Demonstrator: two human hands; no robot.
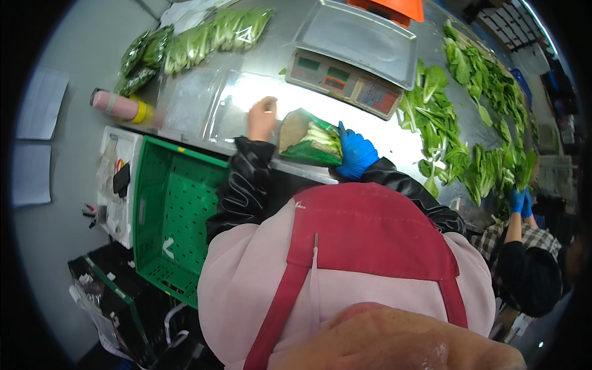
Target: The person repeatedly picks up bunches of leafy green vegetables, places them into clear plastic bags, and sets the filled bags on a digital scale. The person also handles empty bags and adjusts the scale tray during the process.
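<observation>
My right hand (356, 150), in a blue glove, grips the right end of a bagged bundle of leafy greens (319, 138) at the near edge of the steel table. Pale stems show in the bundle's middle, with green around them; a tan area at its left side is unclear. My bare left hand (262, 121) is just left of the bundle, its fingers curled above the table. Whether something thin is between those fingers cannot be made out. Left of this hand lie flat clear plastic bags (194, 99).
A digital scale (344, 81) with a metal pan (360, 39) stands ahead. Loose greens (439, 125) spread rightward, where a co-worker's gloved hands (520, 201) hold some. Filled bags (208, 41) and a pink bottle (115, 105) are left. A green crate (178, 208) stands below the table edge.
</observation>
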